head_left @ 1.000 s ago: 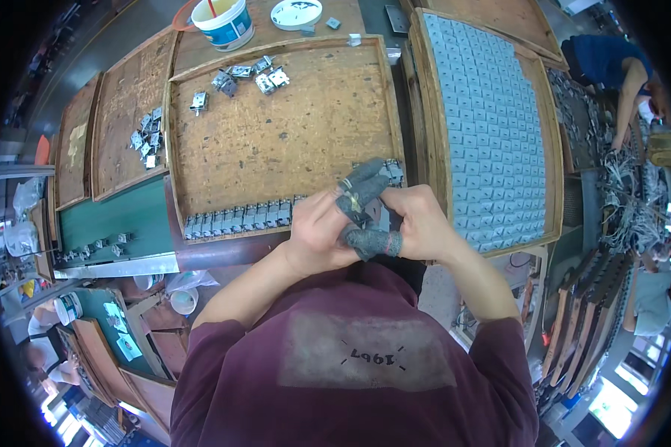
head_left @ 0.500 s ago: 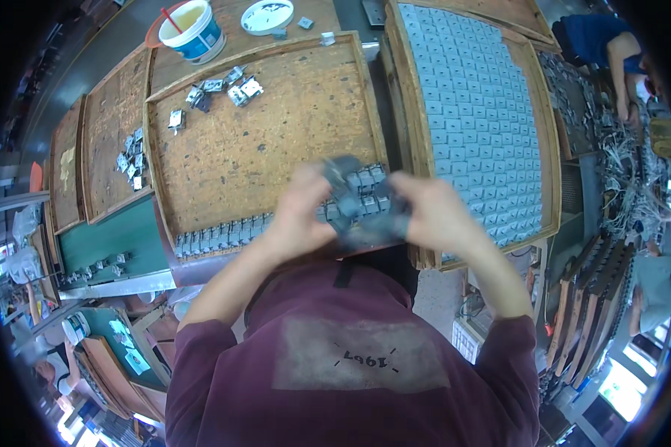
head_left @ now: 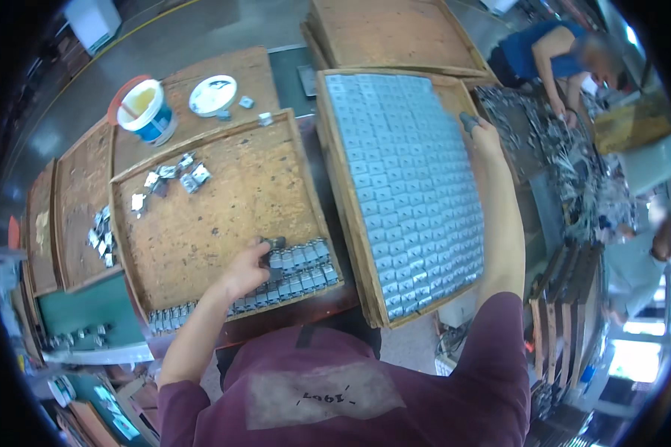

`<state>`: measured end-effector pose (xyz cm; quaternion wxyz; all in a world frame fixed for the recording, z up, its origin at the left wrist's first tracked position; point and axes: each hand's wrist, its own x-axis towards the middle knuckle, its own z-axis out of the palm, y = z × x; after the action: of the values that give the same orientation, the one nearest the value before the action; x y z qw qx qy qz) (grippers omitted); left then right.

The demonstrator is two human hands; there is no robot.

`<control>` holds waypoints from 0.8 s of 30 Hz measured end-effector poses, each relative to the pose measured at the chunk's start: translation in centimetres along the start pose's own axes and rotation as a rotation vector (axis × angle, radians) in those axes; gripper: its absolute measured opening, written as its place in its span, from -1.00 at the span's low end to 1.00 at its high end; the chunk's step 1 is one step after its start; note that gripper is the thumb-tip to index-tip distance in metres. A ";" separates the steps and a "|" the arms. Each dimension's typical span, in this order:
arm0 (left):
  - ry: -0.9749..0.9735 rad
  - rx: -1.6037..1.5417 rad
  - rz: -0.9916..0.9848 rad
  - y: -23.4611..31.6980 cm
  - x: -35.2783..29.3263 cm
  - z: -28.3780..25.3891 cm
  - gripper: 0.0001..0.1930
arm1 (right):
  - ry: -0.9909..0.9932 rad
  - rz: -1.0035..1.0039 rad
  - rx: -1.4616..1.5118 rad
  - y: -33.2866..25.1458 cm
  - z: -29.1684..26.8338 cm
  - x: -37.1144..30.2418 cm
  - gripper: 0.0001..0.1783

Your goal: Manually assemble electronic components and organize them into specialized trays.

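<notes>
My left hand [head_left: 247,271], dark coverings on its fingertips, is at the left end of the upper short row of small metal parts [head_left: 300,257]. Its fingers are curled together there, and what lies between them is hidden. A longer row of the same parts [head_left: 265,298] runs along the near edge of the wooden tray [head_left: 224,216]. My right hand [head_left: 484,135], also dark at the fingertips, reaches to the far right of a second tray, beside closely packed grey metal pieces [head_left: 406,179]. Its finger grip is too blurred to make out.
Loose metal pieces [head_left: 179,173] lie at the far side of the left tray. Behind it stand a white and blue bucket [head_left: 147,112] and a round white lid [head_left: 213,94]. A co-worker [head_left: 552,56] bends over piled metal parts at the far right.
My hands have parted: the right swung from the metal rows to the far right of the packed tray, while the left stayed by the rows. The whole view has shifted.
</notes>
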<state>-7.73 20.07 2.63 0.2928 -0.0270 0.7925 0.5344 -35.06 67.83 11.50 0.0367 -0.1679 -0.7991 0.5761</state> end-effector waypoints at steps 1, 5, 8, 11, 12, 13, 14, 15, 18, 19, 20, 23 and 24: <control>-0.055 -0.094 -0.049 1.7 -0.3 0.1 -0.60 | 0.016 -0.016 -0.261 0.2 0.2 1.7 -0.54; 0.029 0.103 0.152 2.2 0.0 -1.0 -0.56 | -0.049 -0.060 -0.290 1.9 -1.5 5.2 -0.54; 0.524 0.163 0.324 2.1 -0.7 -4.3 -0.53 | -0.073 0.052 -0.061 -1.5 0.7 3.1 -0.65; 0.899 0.545 0.258 1.6 0.4 -8.3 -0.60 | 0.131 -0.186 -0.094 0.8 -0.9 5.0 -0.68; 0.938 0.569 0.130 2.2 0.6 -9.3 -0.63 | 0.125 -0.188 -0.089 0.6 -0.4 4.8 -0.68; 0.974 0.588 0.005 2.6 0.8 -10.2 -0.67 | 0.140 -0.176 0.079 0.0 0.2 4.0 -0.71; 0.975 0.588 0.009 2.7 1.7 -10.9 -0.67 | 0.158 -0.162 0.247 -0.4 0.6 3.2 -0.74; 0.998 0.521 -0.101 2.3 2.8 -11.3 -0.68 | 0.158 -0.166 0.249 -0.9 1.4 1.7 -0.74; 1.073 0.339 -0.182 -0.3 5.1 -11.7 -0.68 | -0.055 -0.258 0.382 -2.7 3.9 -4.5 -0.75; 1.083 0.263 -0.163 -0.4 5.0 -11.5 -0.69 | -0.106 -0.211 0.415 -3.6 4.6 -7.0 -0.72; 1.094 0.188 -0.148 -0.7 4.7 -11.4 -0.69 | -0.162 -0.163 0.449 -4.4 5.3 -9.3 -0.69; 0.990 -0.176 -0.034 -3.3 3.9 -11.0 -0.70 | -0.240 -0.208 0.409 -5.3 7.2 -15.9 -0.68; 0.984 -0.174 -0.033 -3.5 3.9 -10.7 -0.70 | -0.234 -0.205 0.409 -4.9 7.4 -17.3 -0.68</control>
<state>-14.35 10.38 0.62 -0.1106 -0.3128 0.7887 0.5176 -21.73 54.35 15.99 0.0356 -0.0073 -0.6778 0.7343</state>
